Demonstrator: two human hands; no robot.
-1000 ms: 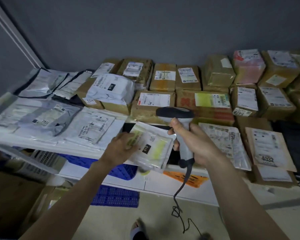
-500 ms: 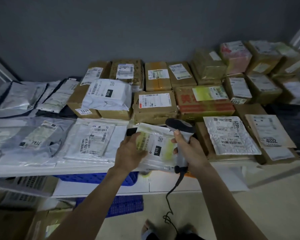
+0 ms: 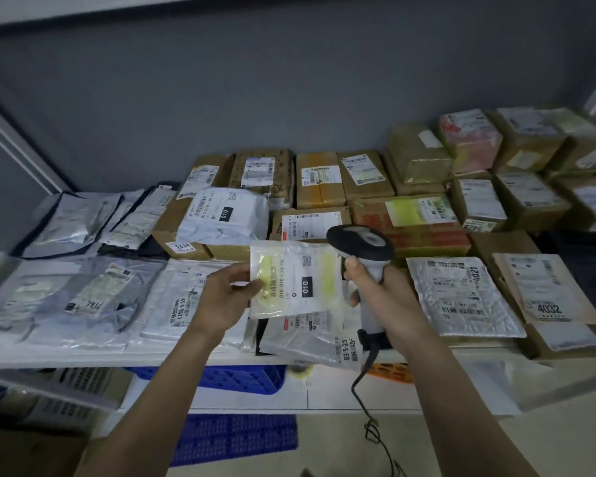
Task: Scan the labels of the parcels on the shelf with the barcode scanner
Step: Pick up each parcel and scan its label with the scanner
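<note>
Across shelf [image 3: 83,352]: many boxes and mailers lie labels up, none visibly marked scanned; bulk likely left. Left hand [image 3: 221,301] pinches clear pouch [image 3: 296,280] lifted above front row. Right hand [image 3: 382,297] grips barcode scanner [image 3: 360,244], head just beside pouch label; scan underway, I judge.

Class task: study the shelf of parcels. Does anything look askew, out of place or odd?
One grey plastic mailer marked 83-5-25 lies skewed, its corner hanging past the white shelf's front edge. Otherwise nothing stands out.
</note>
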